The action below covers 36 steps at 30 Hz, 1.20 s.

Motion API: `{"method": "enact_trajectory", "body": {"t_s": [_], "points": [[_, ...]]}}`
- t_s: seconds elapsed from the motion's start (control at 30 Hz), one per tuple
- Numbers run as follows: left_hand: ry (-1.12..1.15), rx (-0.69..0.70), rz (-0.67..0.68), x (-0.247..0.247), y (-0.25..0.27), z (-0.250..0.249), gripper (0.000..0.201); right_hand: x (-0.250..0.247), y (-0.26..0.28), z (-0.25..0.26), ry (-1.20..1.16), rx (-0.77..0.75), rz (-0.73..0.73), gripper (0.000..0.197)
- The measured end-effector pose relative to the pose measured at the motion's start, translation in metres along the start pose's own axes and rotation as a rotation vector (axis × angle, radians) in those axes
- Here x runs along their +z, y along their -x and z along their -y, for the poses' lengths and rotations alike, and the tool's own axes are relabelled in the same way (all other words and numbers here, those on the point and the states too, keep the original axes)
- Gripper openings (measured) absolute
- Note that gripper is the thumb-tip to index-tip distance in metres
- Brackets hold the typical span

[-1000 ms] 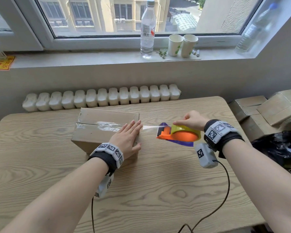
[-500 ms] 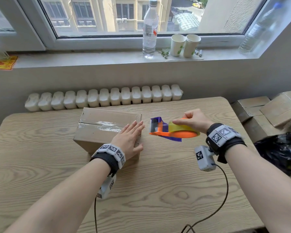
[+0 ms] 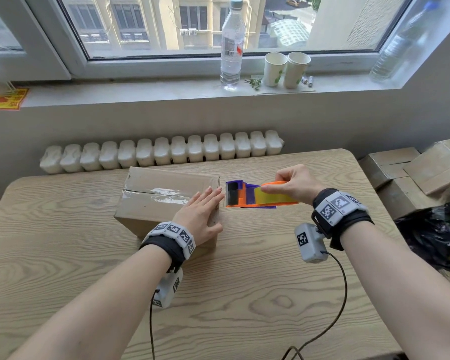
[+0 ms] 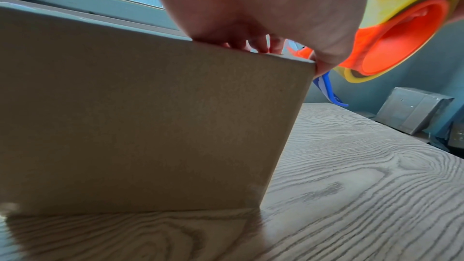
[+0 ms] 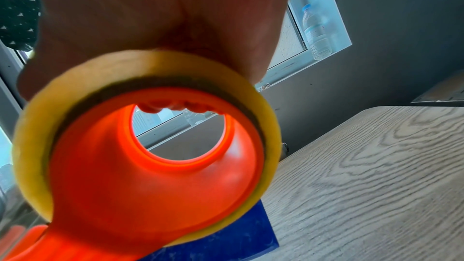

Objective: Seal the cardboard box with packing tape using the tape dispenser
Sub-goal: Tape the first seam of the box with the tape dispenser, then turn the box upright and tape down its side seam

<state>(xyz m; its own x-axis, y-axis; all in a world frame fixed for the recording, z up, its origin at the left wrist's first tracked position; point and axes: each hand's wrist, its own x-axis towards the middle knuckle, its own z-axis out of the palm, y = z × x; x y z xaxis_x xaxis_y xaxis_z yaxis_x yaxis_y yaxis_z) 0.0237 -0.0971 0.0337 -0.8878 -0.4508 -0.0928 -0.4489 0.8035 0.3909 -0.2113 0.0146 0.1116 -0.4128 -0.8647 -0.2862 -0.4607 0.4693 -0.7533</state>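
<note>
While left hand (image 3: 202, 216) lies flat on taped cardboard box (image 3: 153, 198), right hand (image 3: 294, 184) grips orange tape dispenser (image 3: 255, 196), no legible writing.

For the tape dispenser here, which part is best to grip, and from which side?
Grip the tape dispenser by its roll end, from above and the right, as the right hand does: the round roll fits curled fingers, and this leaves the cutter end facing the cardboard box.

We see a plain brown cardboard box (image 3: 151, 201) on our pale, wood-grained table (image 3: 244, 294). At three o'clock of it, the tape dispenser (image 3: 255, 196) is orange and purple, its roll of tape (image 3: 273, 197) translucent yellow.
</note>
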Motion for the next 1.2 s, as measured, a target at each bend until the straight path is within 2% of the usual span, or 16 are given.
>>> {"method": "enact_trajectory", "body": {"t_s": [0.37, 0.63, 0.73, 0.8, 0.87, 1.0, 1.2], "points": [[-0.013, 0.002, 0.027, -0.003, 0.001, -0.002, 0.074, 0.003, 0.001, -0.006, -0.066, 0.032, -0.020, 0.044], [-0.055, 0.020, 0.024, 0.002, 0.000, 0.001, 0.075, -0.005, 0.000, -0.022, 0.087, 0.112, -0.006, 0.047], [-0.094, 0.018, 0.024, 0.002, 0.000, 0.001, 0.078, -0.003, 0.003, -0.019, -0.069, 0.086, -0.004, 0.044], [-0.111, 0.016, 0.039, 0.002, -0.001, 0.001, 0.084, -0.009, 0.004, -0.014, -0.206, 0.043, -0.083, 0.041], [-0.117, 0.009, 0.045, 0.002, -0.002, -0.001, 0.086, -0.022, 0.003, -0.008, -0.237, 0.006, -0.143, 0.040], [-0.199, -0.007, 0.054, 0.001, -0.004, -0.006, 0.077, -0.037, 0.004, 0.001, -0.126, 0.006, -0.079, 0.037], [-0.324, -0.076, 0.086, -0.001, -0.004, -0.024, 0.061, -0.019, 0.012, -0.007, -0.087, 0.086, -0.074, 0.036]]}}
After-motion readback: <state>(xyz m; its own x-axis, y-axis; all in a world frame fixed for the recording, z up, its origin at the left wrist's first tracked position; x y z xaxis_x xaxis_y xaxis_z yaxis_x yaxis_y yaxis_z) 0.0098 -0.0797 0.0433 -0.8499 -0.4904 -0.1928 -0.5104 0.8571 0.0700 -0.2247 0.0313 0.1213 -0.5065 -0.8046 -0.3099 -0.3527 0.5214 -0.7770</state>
